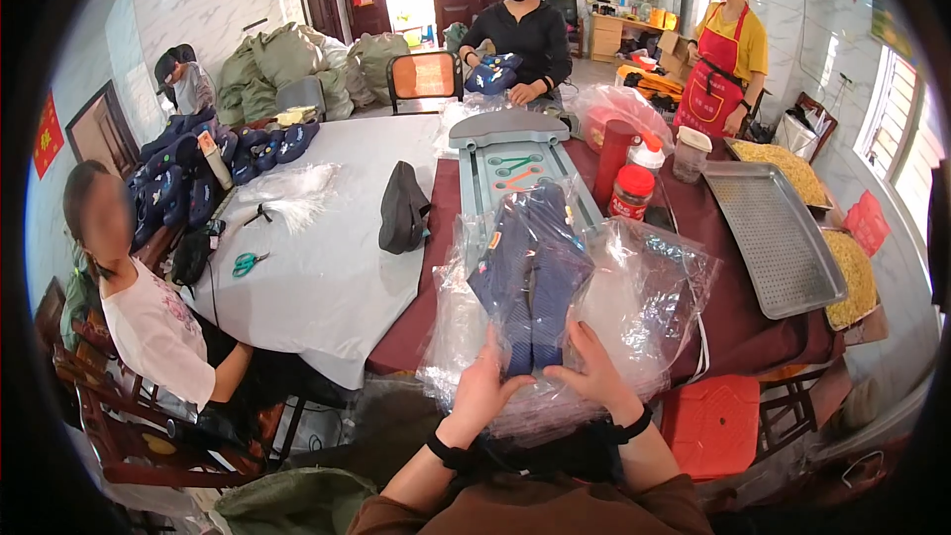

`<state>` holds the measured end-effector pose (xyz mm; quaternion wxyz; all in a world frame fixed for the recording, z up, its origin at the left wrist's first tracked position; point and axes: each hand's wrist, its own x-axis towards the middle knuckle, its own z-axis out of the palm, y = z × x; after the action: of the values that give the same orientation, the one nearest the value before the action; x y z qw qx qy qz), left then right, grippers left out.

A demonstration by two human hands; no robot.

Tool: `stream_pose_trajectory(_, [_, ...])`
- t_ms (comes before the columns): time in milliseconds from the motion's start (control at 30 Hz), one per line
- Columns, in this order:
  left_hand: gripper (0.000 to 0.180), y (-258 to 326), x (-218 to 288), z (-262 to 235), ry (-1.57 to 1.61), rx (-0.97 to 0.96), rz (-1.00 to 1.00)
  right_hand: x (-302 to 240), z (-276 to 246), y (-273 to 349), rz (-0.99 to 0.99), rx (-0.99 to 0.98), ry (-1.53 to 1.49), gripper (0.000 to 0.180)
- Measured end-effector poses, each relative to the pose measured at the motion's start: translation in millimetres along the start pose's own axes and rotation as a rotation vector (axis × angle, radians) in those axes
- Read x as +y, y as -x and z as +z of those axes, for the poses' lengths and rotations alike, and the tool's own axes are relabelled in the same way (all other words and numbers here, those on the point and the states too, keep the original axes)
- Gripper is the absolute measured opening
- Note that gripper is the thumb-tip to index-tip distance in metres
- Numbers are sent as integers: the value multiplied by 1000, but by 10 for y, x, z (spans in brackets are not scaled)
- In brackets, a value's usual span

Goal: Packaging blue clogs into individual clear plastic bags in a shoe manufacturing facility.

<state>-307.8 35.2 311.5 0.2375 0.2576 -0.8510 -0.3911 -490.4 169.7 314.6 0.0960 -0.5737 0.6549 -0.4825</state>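
A pair of navy-blue slippers (532, 287) lies inside a clear plastic bag on the table's near side, soles and straps partly hidden by glare. At the left lower edge of the bag is my left hand (487, 376), its fingers stretched upward and its thumb spread toward the slippers. My right hand (597, 369) flanks the other side with fingers extended and thumb pointing inward. Both hands touch the plastic. Underneath and to the right spreads a pile of clear plastic bags (654, 282). A grey board with rails (480, 173) stands just beyond the slippers.
A dark shoe (404, 210), teal scissors (246, 265) and heaped navy slippers (168, 183) lie leftward. A red-lidded jar (631, 191) and perforated metal tray (768, 238) are right. A red stool (710, 426) stands below. One person sits left; others are farther back.
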Motion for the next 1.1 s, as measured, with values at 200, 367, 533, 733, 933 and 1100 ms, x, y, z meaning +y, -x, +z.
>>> stream_pose_trajectory(200, [114, 29, -98, 28, -110, 40, 110, 3, 68, 52, 43, -35, 102, 97])
stream_pose_trajectory(367, [115, 46, -127, 17, -51, -17, 72, 29, 82, 90, 9, -9, 132, 95])
stream_pose_trajectory(533, [109, 68, -194, 55, -97, 34, 133, 120, 118, 124, 35, -49, 107, 91])
stream_pose_trajectory(733, [108, 55, -202, 84, -58, 21, 102, 146, 131, 148, 28, -38, 112, 84])
stream_pose_trajectory(933, [104, 77, -226, 127, -76, 55, 134, 132, 175, 155, -50, 3, 173, 82])
stream_pose_trajectory(1100, [94, 141, -145, 54, -153, 25, 106, 50, 153, 128, -34, 2, 122, 79])
